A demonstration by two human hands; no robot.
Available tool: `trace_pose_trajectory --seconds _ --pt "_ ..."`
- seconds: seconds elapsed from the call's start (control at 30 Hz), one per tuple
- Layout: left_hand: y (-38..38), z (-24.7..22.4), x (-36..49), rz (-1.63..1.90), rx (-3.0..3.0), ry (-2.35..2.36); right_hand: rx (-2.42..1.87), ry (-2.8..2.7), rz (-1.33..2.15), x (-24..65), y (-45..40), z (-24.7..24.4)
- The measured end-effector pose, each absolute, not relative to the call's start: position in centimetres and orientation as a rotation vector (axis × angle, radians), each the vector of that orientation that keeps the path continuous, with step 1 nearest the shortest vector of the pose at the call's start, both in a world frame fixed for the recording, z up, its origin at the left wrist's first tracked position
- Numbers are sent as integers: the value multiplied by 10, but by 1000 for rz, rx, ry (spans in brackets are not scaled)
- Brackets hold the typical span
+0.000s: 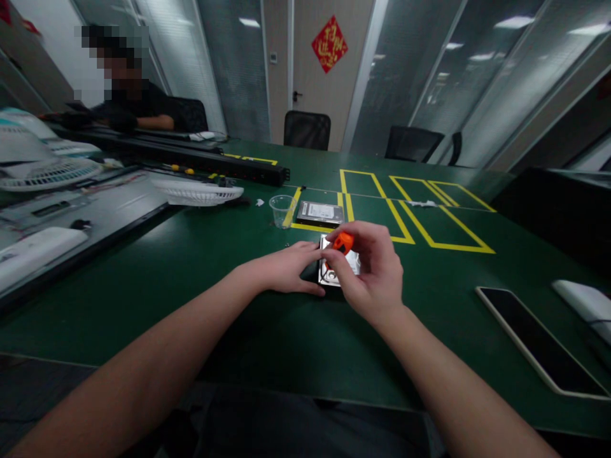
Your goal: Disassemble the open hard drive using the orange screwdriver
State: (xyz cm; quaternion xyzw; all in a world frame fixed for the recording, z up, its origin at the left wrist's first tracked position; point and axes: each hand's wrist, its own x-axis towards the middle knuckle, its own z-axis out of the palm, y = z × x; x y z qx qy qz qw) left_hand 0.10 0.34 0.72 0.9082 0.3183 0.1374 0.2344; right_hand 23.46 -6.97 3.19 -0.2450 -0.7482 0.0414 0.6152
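On the green table, a silver hard drive (354, 262) lies in front of me, partly hidden by my hands. My left hand (291, 267) steadies its left side, with thumb and fingers round the edge. My right hand (372, 267) is closed on an orange and black screwdriver (344, 242), held tilted over the drive, its thin shaft pointing down to the lower left part. Just beyond, a second hard drive (321, 212) with a white label lies inside a yellow tape outline. A clear plastic cup (282, 211) stands to its left.
The green table (229, 235) bears yellow tape outlines (461, 246) at the right. A phone (539, 340) lies near right, beside a white device (585, 305). White fan parts (198, 192), a metal panel (109, 207) and a long black bar (205, 159) fill the left. A person sits at far left.
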Motion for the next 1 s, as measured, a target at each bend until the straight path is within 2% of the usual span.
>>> trace_pose_trajectory --seconds 0.77,1.0 --pt "3 8 1 383 2494 836 -516 -1750 124 237 -68 33" --pt "-1 17 4 284 2487 910 -473 -1795 170 241 -72 40"
